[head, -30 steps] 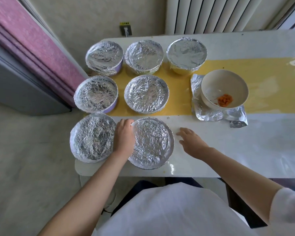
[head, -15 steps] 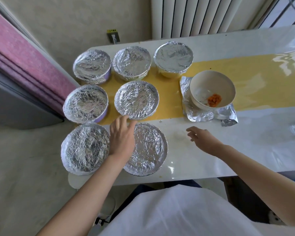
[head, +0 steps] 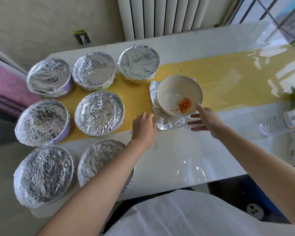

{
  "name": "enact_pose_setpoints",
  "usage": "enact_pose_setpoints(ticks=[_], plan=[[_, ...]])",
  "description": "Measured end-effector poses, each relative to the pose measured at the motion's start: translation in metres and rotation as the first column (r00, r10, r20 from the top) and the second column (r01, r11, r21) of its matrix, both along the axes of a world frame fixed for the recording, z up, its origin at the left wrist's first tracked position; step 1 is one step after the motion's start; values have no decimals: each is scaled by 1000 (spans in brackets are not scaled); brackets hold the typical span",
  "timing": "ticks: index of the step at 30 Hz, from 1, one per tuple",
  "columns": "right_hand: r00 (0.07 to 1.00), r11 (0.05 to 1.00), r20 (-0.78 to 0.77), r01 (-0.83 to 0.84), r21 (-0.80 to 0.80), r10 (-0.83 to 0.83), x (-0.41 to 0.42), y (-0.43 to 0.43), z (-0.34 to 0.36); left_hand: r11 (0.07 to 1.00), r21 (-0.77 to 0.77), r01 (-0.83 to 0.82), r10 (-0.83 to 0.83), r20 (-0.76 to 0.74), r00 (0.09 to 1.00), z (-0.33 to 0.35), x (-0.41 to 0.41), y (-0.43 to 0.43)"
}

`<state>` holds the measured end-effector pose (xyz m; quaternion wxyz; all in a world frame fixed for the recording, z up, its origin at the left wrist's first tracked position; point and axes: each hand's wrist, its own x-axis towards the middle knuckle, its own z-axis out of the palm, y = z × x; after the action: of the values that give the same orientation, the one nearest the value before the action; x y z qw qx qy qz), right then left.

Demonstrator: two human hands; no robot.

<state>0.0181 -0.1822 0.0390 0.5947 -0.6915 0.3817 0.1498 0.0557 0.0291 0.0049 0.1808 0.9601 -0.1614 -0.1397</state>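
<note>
The bowl [head: 177,92] (on loose foil [head: 170,122]) lies just ahead. The spread right hand [head: 205,119] is nearer, perhaps touching; left hand [head: 144,124] relaxed, empty.

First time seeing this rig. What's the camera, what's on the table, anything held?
No robot here: a person's two bare hands, filmed by one wide-angle camera worn on the head, looking down. On the table stand seven foil-covered bowls and one uncovered bowl with a bit of orange food, set on a foil sheet. The right hand, fingers spread, is at that bowl's rim; the left hand is at the sheet's edge, its grip hidden. Nothing is lifted.
</note>
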Motion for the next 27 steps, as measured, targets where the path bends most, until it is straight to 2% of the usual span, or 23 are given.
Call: enact_pose_setpoints(ticks=[6,11,14,19,23,27], plan=[[993,997,-87,-82,9,83,15,-5,-4,962,-29,-270,251,-283,926,-30,23,-24],[991,998,-128,-41,46,46,18,-15,-11,845,-169,-507,409,-405,817,-37,35,-32],[990,998,-134,-24,55,31,18,-25,-12,791,-160,-591,441,-521,731,-40,42,-37],[992,990,-122,50,135,-33,14,-34,-12,643,-264,-719,403,-682,610,-35,40,-48],[992,975,-63,118,189,-108,7,-39,-10,577,-368,-730,427,-626,653,-24,34,-55],[987,970,-2,157,184,-160,0,-43,-7,612,-474,-633,417,-487,768,-1,28,-50]])
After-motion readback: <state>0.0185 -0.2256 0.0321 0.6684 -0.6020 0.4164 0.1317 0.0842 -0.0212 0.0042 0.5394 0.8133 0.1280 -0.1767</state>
